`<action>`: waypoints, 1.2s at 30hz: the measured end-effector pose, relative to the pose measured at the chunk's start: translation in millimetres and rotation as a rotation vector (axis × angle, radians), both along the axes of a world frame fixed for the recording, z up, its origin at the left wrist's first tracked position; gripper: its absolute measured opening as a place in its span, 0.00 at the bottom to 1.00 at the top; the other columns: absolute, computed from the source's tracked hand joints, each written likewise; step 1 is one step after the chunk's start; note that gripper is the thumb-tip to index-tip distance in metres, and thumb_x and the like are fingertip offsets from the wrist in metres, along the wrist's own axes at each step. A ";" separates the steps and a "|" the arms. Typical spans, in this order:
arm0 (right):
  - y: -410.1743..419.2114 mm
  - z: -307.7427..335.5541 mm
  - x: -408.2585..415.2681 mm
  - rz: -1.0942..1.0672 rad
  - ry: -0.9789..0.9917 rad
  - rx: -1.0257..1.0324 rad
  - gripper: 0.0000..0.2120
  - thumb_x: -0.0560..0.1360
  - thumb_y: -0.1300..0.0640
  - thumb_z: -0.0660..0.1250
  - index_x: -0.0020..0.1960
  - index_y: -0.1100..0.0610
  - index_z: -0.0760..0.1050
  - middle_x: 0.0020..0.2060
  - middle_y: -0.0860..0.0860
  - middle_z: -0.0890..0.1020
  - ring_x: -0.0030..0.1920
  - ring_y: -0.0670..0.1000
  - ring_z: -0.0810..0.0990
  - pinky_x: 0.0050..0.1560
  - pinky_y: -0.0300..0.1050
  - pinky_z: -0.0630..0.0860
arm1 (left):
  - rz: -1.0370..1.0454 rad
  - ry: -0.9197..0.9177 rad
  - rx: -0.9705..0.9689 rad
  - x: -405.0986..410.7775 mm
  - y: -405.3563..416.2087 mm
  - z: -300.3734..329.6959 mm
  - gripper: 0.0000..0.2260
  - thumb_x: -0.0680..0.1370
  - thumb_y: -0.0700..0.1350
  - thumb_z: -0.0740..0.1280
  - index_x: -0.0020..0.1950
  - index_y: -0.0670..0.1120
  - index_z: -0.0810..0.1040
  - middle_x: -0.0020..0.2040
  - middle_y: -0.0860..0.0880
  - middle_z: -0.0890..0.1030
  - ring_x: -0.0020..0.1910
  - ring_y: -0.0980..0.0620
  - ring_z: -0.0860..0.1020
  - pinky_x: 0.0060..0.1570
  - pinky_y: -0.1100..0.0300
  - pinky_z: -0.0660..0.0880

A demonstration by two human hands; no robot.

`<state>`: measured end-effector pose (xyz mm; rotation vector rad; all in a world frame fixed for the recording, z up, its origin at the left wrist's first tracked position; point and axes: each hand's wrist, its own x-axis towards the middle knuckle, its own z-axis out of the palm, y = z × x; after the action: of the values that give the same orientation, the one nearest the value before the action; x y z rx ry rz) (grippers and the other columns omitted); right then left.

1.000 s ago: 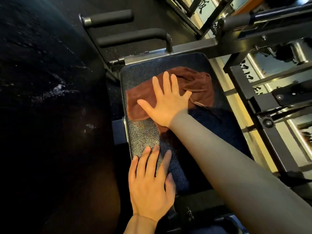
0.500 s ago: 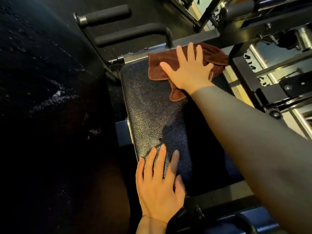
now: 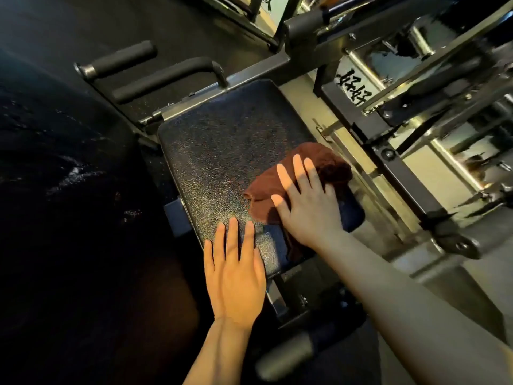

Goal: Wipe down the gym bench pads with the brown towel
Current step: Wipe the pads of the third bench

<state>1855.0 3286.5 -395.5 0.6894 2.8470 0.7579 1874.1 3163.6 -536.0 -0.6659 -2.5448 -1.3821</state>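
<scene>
— Where's the crumpled brown cloth towel (image 3: 302, 173)?
— On the near right part of the dark textured bench pad (image 3: 222, 151), under the right hand (image 3: 308, 209), fingers straight and spread, pressing it flat.
— The left hand (image 3: 236, 270)?
— Flat on the pad's near edge, fingers straight, holding nothing.

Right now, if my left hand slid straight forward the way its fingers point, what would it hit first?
Nothing on the pad, it seems: the left hand points up the bare bench pad. The brown towel lies off to the right. The first obstacle is probably the padded handle beyond the far edge.
</scene>
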 end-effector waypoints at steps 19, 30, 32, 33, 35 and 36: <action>-41.6 -25.2 28.5 0.222 -0.226 -0.190 0.37 0.74 0.31 0.35 0.80 0.43 0.46 0.80 0.47 0.42 0.80 0.50 0.41 0.73 0.61 0.54 | 0.027 -0.157 0.277 13.5 -62.0 59.0 0.11 0.78 0.43 0.60 0.55 0.46 0.80 0.53 0.52 0.78 0.48 0.51 0.79 0.44 0.58 0.75; -46.9 -26.4 31.9 0.233 0.068 -0.262 0.17 0.82 0.52 0.62 0.70 0.54 0.73 0.74 0.54 0.69 0.75 0.55 0.65 0.69 0.58 0.65 | -0.004 -0.324 0.345 16.3 -59.0 78.3 0.08 0.79 0.39 0.65 0.56 0.48 0.80 0.52 0.58 0.72 0.51 0.57 0.74 0.44 0.70 0.63; -54.6 -11.9 25.9 0.050 0.109 -0.482 0.17 0.85 0.50 0.52 0.69 0.56 0.70 0.71 0.55 0.72 0.74 0.55 0.66 0.68 0.51 0.61 | 0.037 -0.335 0.376 -0.3 -61.6 88.6 0.08 0.80 0.40 0.65 0.57 0.48 0.79 0.54 0.56 0.73 0.52 0.55 0.75 0.46 0.66 0.66; -59.2 -3.9 22.3 -0.024 0.191 -0.623 0.18 0.85 0.49 0.51 0.67 0.57 0.71 0.67 0.56 0.75 0.70 0.57 0.70 0.65 0.49 0.63 | 0.045 -0.341 0.370 -8.0 -63.5 92.5 0.09 0.80 0.42 0.64 0.59 0.49 0.79 0.56 0.56 0.73 0.55 0.55 0.75 0.48 0.63 0.68; -71.6 12.4 18.8 -0.140 0.405 -0.929 0.19 0.85 0.49 0.52 0.68 0.58 0.70 0.66 0.56 0.76 0.68 0.56 0.72 0.63 0.45 0.64 | 0.019 -0.350 0.347 -19.1 -66.8 98.2 0.10 0.81 0.44 0.64 0.63 0.50 0.77 0.61 0.56 0.73 0.58 0.56 0.73 0.50 0.63 0.70; -77.9 17.9 18.7 -0.183 0.496 -1.060 0.20 0.85 0.48 0.52 0.70 0.58 0.70 0.66 0.54 0.75 0.68 0.54 0.72 0.64 0.41 0.65 | -0.013 -0.363 0.338 -22.1 -68.8 101.1 0.11 0.82 0.45 0.64 0.64 0.50 0.76 0.63 0.56 0.73 0.58 0.58 0.72 0.49 0.67 0.69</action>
<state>1873.7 3208.5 -377.5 0.9634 2.8889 -1.0290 1852.0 3094.8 -434.9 -0.4002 -2.4558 -2.0348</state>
